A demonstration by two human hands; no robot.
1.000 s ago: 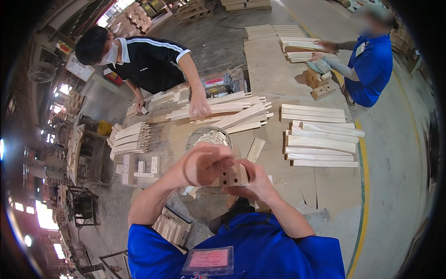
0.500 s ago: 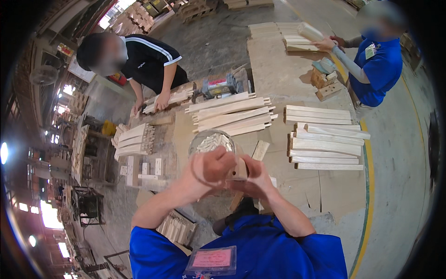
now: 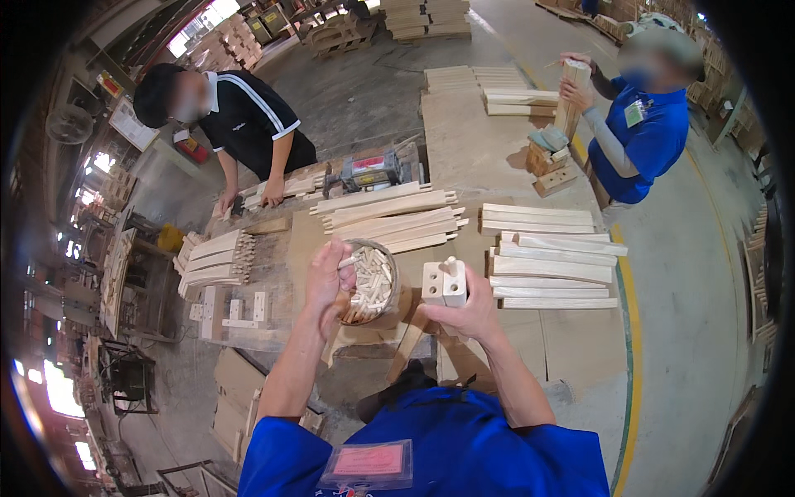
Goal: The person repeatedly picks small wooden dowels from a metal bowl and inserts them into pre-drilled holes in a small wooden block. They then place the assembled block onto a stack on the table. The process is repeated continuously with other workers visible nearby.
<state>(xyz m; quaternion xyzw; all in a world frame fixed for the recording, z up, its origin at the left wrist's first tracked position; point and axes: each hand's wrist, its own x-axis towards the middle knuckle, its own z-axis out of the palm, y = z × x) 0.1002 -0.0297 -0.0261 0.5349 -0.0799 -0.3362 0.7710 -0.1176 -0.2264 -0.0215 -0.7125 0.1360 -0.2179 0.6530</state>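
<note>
My left hand is at the left rim of a round tub, its fingers closed on a short wooden dowel. Many loose dowels fill the tub. To the right, my right hand grips two pale wooden blocks side by side, thumb across the near side. Round holes show in their upturned ends, and one dowel stub sticks up from the right block. The fingers behind the blocks are partly hidden.
Tenoned slats lie beyond the tub, and flat boards are stacked at right. Shaped pieces sit at left. A co-worker in black bends by a machine; another in blue holds an upright wooden piece.
My hands were together at the block and have moved apart. The left one has gone left to the tub and now holds a dowel. The co-worker at right has tilted a wooden piece upright.
</note>
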